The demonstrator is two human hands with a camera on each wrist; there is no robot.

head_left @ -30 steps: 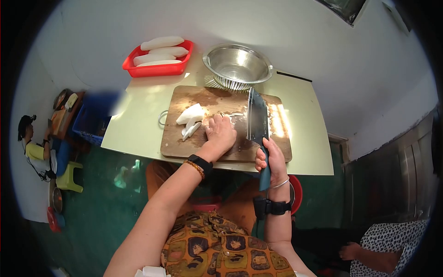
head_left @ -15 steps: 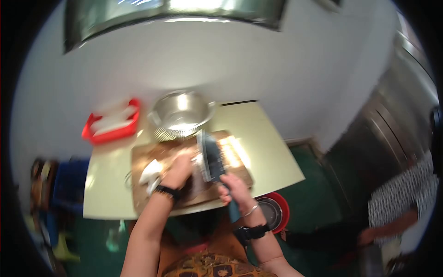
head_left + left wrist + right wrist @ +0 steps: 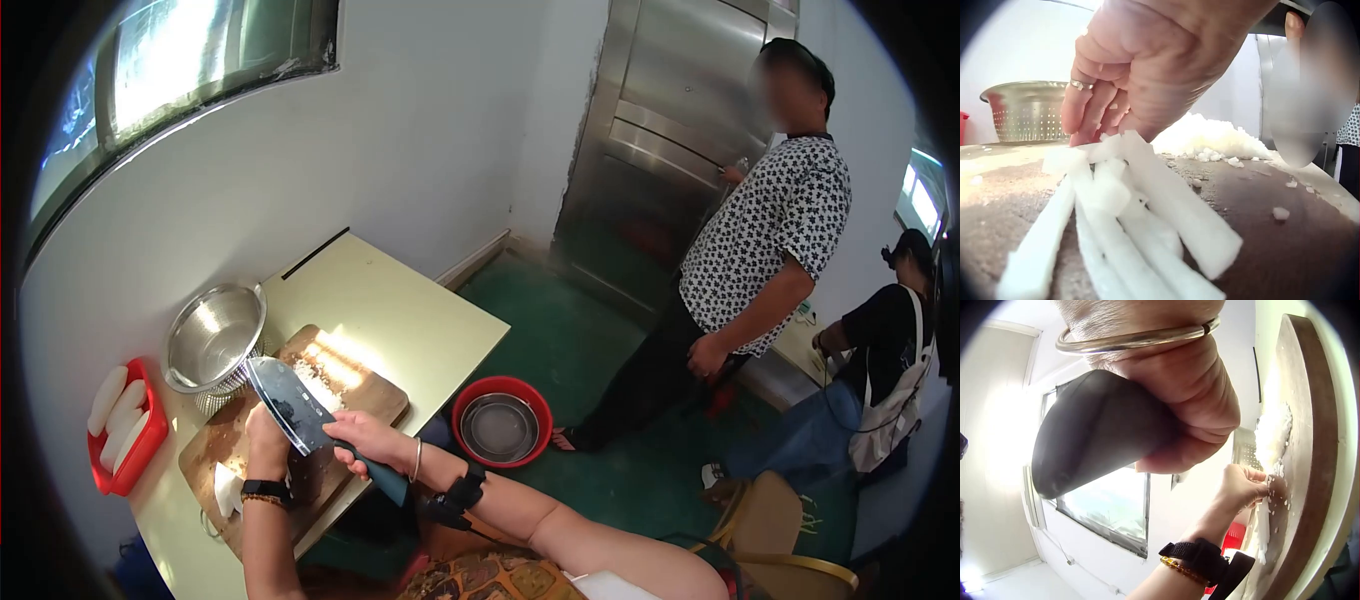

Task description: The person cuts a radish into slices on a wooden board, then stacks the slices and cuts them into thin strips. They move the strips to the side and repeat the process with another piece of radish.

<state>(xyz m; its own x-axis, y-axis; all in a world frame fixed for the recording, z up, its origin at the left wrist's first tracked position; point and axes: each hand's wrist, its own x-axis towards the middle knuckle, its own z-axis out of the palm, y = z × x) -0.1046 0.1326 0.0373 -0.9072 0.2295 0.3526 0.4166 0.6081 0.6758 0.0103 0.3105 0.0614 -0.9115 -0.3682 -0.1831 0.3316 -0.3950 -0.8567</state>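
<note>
My right hand [image 3: 370, 440] grips the dark handle of a cleaver [image 3: 290, 400], its broad blade raised over the cutting board [image 3: 378, 408]. In the right wrist view the butt of the cleaver handle [image 3: 1097, 431] fills the foreground. On the board, my left hand [image 3: 267, 440] has its fingers curled down at the ends of white radish strips [image 3: 1172, 206], holding them together. Beyond that hand lies a heap of finely diced radish [image 3: 1222, 137], with crumbs scattered around. A larger white radish piece [image 3: 229, 488] sits beside my left wrist.
A red basket [image 3: 155, 440] of whole white radishes and a steel bowl [image 3: 215, 335] over a perforated colander stand behind the board. On the floor, a red basin [image 3: 461, 420] holds a strainer. A person [image 3: 760, 230] stands at the metal door; another person [image 3: 885, 340] is farther right.
The head view has swung to the right, bringing the door and the people at right into sight. Both hands stay at the board, the cleaver still raised in the right.
</note>
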